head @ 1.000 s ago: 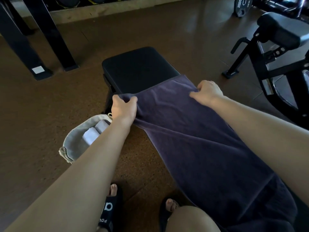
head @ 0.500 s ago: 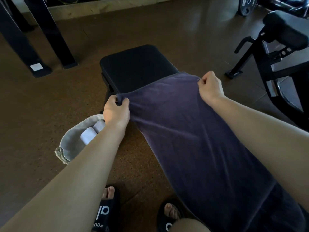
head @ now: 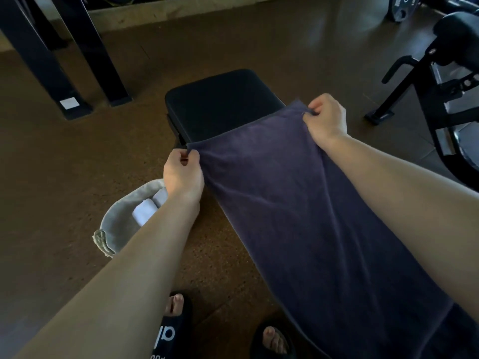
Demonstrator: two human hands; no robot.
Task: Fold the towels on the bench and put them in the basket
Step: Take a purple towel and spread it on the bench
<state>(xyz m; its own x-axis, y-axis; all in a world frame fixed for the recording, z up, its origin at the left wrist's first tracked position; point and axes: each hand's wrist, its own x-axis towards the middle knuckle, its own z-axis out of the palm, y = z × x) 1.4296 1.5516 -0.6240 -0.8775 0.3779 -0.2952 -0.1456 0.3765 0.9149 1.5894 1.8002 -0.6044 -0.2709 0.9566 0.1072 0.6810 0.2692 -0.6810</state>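
A dark towel [head: 298,216] lies along the black padded desk [head: 220,104], its far corners pinched by the left hand [head: 182,172] and right hand [head: 328,117]. A basket [head: 114,224] sits on the brown floor [head: 64,164] beside gym equipment [head: 440,81].

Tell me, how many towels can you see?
3: a purple towel spread on the bench, pinched by both hands, and two white folded towels in the basket. More may be hidden.
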